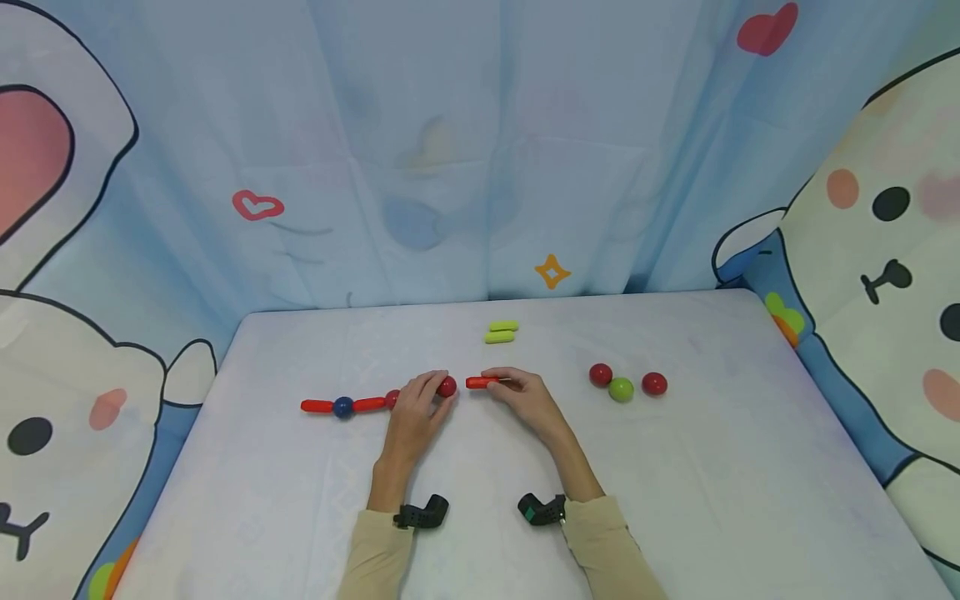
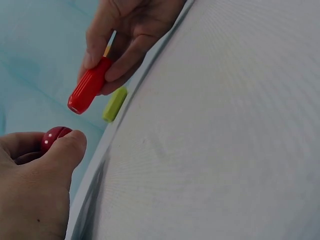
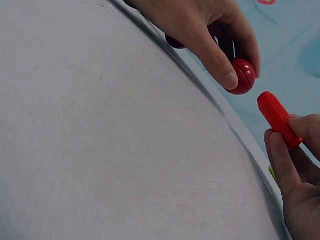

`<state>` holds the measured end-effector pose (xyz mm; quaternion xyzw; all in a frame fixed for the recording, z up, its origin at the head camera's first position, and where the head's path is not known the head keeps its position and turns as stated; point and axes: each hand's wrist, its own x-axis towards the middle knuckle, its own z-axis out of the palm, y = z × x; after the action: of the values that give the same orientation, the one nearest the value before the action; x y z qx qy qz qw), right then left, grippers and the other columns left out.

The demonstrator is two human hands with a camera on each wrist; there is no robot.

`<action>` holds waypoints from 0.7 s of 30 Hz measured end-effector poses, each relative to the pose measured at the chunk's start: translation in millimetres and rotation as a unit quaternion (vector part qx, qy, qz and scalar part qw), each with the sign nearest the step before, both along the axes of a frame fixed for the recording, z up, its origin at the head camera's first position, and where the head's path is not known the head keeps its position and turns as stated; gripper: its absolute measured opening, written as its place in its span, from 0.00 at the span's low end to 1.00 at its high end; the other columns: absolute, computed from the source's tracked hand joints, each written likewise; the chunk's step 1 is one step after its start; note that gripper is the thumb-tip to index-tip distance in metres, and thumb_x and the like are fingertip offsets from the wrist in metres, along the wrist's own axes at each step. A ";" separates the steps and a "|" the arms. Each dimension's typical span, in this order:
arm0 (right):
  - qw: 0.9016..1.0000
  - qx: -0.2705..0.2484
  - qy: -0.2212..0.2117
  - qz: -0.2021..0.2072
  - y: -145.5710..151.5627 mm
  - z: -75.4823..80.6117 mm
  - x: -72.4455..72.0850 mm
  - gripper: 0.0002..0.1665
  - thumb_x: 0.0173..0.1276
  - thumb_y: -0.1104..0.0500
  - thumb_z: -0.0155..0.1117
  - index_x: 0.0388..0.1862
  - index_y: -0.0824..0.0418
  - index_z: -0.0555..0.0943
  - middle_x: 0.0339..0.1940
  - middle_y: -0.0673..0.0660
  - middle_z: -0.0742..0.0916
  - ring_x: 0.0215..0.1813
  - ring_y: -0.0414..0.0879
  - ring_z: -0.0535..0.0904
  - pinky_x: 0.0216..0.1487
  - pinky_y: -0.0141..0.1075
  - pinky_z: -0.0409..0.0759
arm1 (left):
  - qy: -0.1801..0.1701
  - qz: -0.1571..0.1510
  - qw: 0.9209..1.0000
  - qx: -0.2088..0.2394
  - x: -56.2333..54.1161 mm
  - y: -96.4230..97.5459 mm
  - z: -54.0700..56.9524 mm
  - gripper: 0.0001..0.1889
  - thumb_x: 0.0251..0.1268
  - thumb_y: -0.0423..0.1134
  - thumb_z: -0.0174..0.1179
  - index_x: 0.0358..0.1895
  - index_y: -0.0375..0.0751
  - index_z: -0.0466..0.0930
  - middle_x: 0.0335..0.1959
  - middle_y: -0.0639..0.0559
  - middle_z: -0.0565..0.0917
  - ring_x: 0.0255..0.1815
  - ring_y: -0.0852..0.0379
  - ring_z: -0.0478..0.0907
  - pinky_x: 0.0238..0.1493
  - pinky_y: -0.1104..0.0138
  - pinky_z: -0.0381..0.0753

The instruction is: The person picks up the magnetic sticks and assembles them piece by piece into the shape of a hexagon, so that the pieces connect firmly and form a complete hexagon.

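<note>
My left hand [image 1: 417, 414] pinches a red ball [image 3: 243, 77] between thumb and fingers. To its left runs a row of red ribbed sticks [image 1: 317, 406] and balls, with a blue ball [image 1: 342, 407] and another red ball [image 1: 392, 399] in it. Part of this row is hidden behind the hand, so I cannot tell how it meets the pinched ball. My right hand [image 1: 528, 400] holds a red ribbed stick [image 2: 90, 86] by one end. The stick's free end points at the red ball, a small gap apart.
Two yellow-green sticks [image 1: 500, 337] lie behind the hands near the table's back edge. Over to the right, a green ball [image 1: 621, 389] sits between two red balls [image 1: 654, 384]. A blue curtain [image 1: 450, 250] hangs behind the white-covered table [image 1: 720, 467].
</note>
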<state>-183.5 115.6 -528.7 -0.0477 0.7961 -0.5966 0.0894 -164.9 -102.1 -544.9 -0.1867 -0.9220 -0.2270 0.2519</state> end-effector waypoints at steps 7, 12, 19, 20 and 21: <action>1.000 -0.003 0.003 0.012 -1.7 -3.5 -1.2 0.18 0.67 0.48 0.64 0.54 0.50 0.83 0.56 0.53 0.86 0.59 0.49 0.79 0.65 0.49 0.74 | 0.017 -0.020 1.000 0.003 -0.9 0.1 0.3 0.25 0.57 0.42 0.70 0.60 0.45 0.78 0.53 0.51 0.83 0.54 0.55 0.80 0.56 0.63 0.81; 1.000 -0.001 0.011 0.016 -2.5 -5.2 -1.7 0.18 0.67 0.47 0.65 0.54 0.49 0.83 0.55 0.53 0.86 0.58 0.48 0.80 0.64 0.49 0.75 | 0.019 -0.035 0.999 -0.002 -0.8 0.2 1.6 0.25 0.57 0.42 0.70 0.59 0.45 0.78 0.53 0.51 0.83 0.53 0.56 0.80 0.56 0.64 0.81; 1.000 0.003 0.014 0.025 -3.2 -5.8 -1.1 0.19 0.67 0.48 0.64 0.55 0.50 0.83 0.56 0.53 0.85 0.59 0.48 0.80 0.64 0.49 0.75 | 0.021 -0.036 0.999 -0.009 -0.9 -0.1 0.4 0.24 0.57 0.43 0.70 0.58 0.46 0.79 0.52 0.52 0.83 0.52 0.56 0.80 0.54 0.65 0.82; 1.000 0.002 0.014 0.024 -3.3 -5.5 -0.9 0.18 0.67 0.49 0.64 0.55 0.50 0.83 0.56 0.53 0.85 0.59 0.49 0.80 0.64 0.48 0.76 | 0.021 -0.033 0.999 -0.010 -0.8 -0.1 0.3 0.24 0.57 0.42 0.69 0.58 0.47 0.79 0.51 0.51 0.83 0.51 0.56 0.80 0.53 0.65 0.82; 1.000 0.002 0.013 0.024 -3.3 -5.5 -0.9 0.18 0.68 0.49 0.64 0.55 0.51 0.83 0.56 0.54 0.85 0.59 0.48 0.80 0.63 0.47 0.77 | 0.022 -0.029 0.999 -0.012 -0.6 -0.2 0.3 0.23 0.58 0.42 0.69 0.59 0.48 0.79 0.51 0.51 0.83 0.50 0.55 0.80 0.52 0.64 0.82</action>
<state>-184.4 112.3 -534.2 -0.0749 0.7971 -0.5919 0.0934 -165.5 -102.3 -544.6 -0.2215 -0.9131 -0.2192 0.2629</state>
